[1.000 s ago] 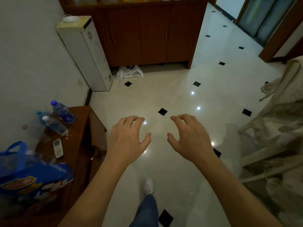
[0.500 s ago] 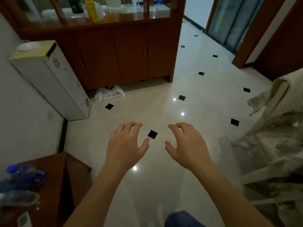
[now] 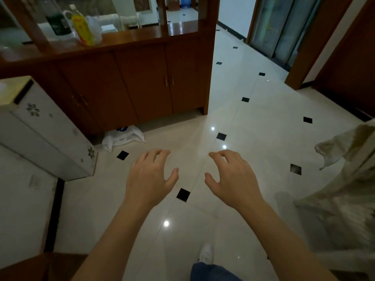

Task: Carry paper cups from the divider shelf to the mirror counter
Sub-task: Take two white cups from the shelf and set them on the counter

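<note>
My left hand (image 3: pixel 151 176) and my right hand (image 3: pixel 231 176) hover side by side over the tiled floor, palms down, fingers loosely curled and holding nothing. Ahead stands the wooden divider shelf (image 3: pixel 142 37) with cabinet doors below. On its ledge I see a dark green bottle (image 3: pixel 57 22), a yellow-labelled bottle (image 3: pixel 82 27) and a clear plastic bag (image 3: pixel 94 27). No paper cups can be made out among them. The mirror counter is out of sight.
A white water dispenser (image 3: pixel 46 128) leans along the left wall. A white plastic bag (image 3: pixel 123 136) lies on the floor by the cabinet base. A cloth-covered chair (image 3: pixel 345 179) stands at the right. A wooden table corner (image 3: pixel 44 264) shows bottom left. A doorway opens right of the divider.
The view has moved forward and tilted up toward the divider shelf, so its ledge and bottles have come into sight. The side table with bottles has dropped out of view. Both hands keep their pose.
</note>
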`<state>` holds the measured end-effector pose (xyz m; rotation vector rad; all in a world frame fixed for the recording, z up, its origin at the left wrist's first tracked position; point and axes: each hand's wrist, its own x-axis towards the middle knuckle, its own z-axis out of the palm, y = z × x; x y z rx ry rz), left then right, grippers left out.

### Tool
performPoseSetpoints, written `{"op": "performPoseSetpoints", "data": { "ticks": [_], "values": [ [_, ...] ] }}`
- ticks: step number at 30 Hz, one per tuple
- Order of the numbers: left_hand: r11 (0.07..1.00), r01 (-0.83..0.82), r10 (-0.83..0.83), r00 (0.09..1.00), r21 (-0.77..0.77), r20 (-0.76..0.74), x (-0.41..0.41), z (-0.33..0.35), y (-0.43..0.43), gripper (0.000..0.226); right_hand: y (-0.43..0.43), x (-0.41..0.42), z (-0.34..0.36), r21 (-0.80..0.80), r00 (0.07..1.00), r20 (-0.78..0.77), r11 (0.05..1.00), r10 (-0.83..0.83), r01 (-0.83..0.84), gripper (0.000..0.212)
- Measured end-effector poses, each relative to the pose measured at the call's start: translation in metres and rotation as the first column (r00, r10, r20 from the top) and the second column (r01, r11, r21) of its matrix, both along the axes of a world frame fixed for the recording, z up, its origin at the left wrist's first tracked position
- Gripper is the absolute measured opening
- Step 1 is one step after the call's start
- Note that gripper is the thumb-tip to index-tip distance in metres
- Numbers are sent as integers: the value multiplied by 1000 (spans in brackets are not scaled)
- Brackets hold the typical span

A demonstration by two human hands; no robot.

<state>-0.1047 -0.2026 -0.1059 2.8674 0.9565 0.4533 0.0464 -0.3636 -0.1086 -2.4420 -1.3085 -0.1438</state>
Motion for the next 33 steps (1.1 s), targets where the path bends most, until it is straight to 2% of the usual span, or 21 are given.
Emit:
{"op": "performPoseSetpoints", "data": {
  "ticks": [6, 17, 33],
  "values": [
    [1000, -8, 8, 1000, 21, 7, 107, 6, 56, 53, 60, 104, 9, 18, 1000, 9, 1000, -12, 12, 50],
    [1000, -28, 28, 999, 14, -24, 235, -2, 163, 52, 172, 231, 1, -18, 999, -36, 1000, -6, 6, 54],
    [999, 28, -28, 1000, -39, -14, 459, 11, 412, 55, 416, 443, 8, -4, 996, 30, 997, -79, 79, 48]
  ]
}}
